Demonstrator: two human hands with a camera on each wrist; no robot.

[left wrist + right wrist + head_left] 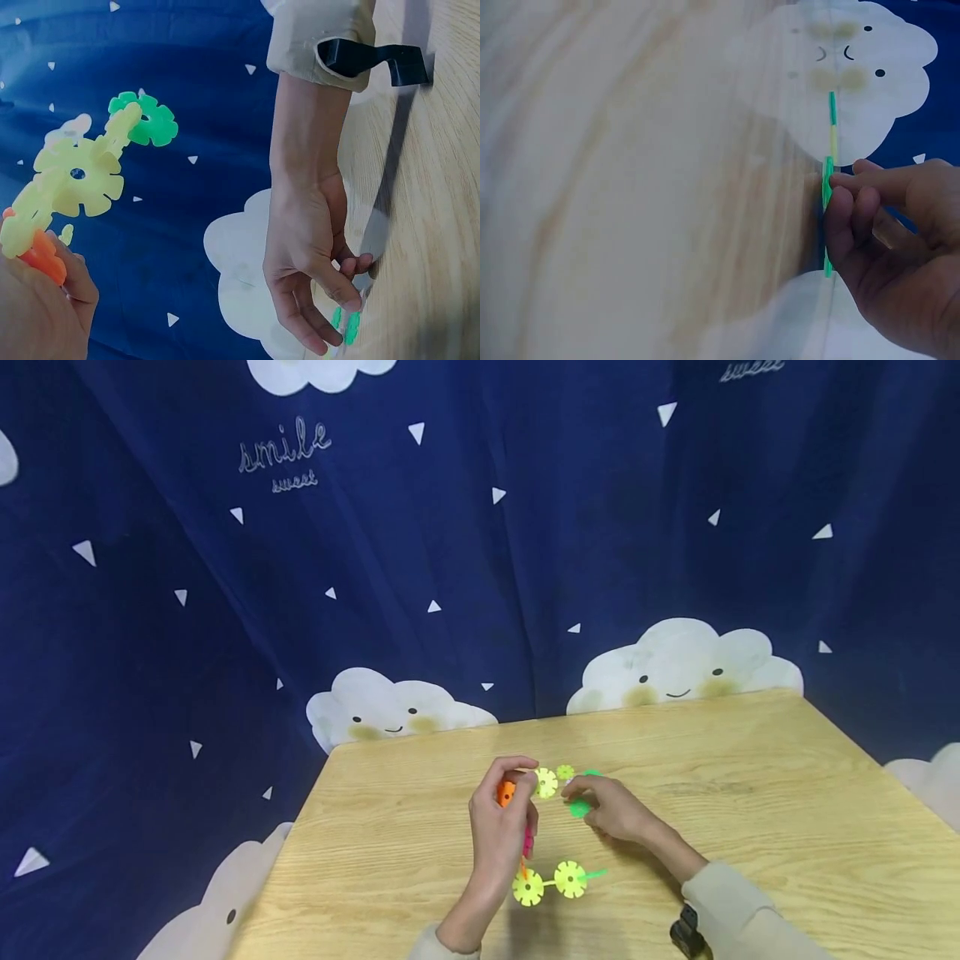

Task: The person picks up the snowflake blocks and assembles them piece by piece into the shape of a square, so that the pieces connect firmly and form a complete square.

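Note:
My left hand [495, 831] grips a chain of joined plastic snowflake discs. An orange disc [506, 793] and a pink disc [528, 842] show around its fingers. From there the chain runs toward me through two yellow discs [571, 878] to a green disc [154, 124] at its end. On the right, my right hand [618, 810] is low at the tabletop, its thumb and fingers curled about a loose green snowflake disc [580, 808]. The right wrist view shows the fingertips right at the edge of that green disc [827, 214].
Just beyond the hands, a yellow disc [547, 782], a smaller-looking yellow disc [565, 772] and another green disc [592, 772] are near the middle of the wooden table [750, 793]. A dark blue curtain [450, 543] with clouds hangs behind it.

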